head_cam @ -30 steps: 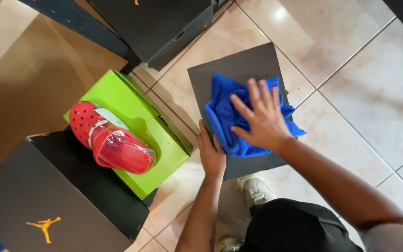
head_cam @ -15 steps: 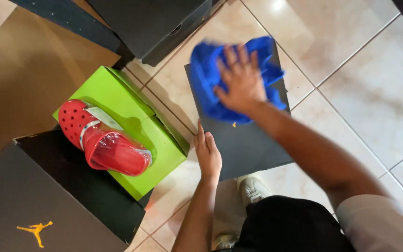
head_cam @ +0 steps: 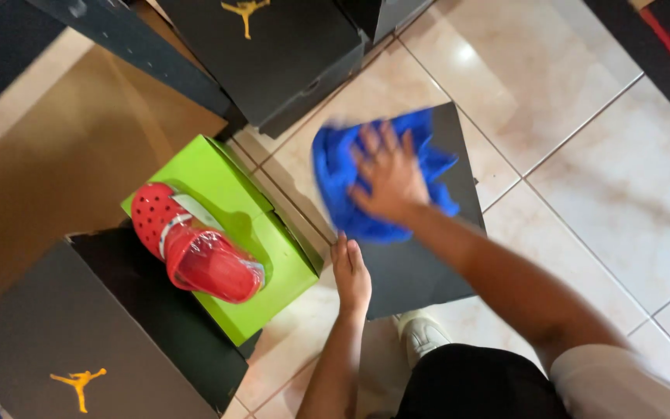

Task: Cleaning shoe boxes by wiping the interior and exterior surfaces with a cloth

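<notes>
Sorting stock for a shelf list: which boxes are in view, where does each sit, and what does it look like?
Dark grey shoebox: centre floor, flat rectangle, right hand pressing a blue cloth on it, left hand at its edge.
Lime-green box: left, red clog on top.
Black box, orange figure logo: lower left.
Black box, orange logo: top centre.

Crumpled blue cloth (head_cam: 343,182) spread on flat dark box lid (head_cam: 420,271)

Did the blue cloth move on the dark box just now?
Yes. The blue cloth under the right hand slid from the near part of the dark box to its far left corner.
</notes>
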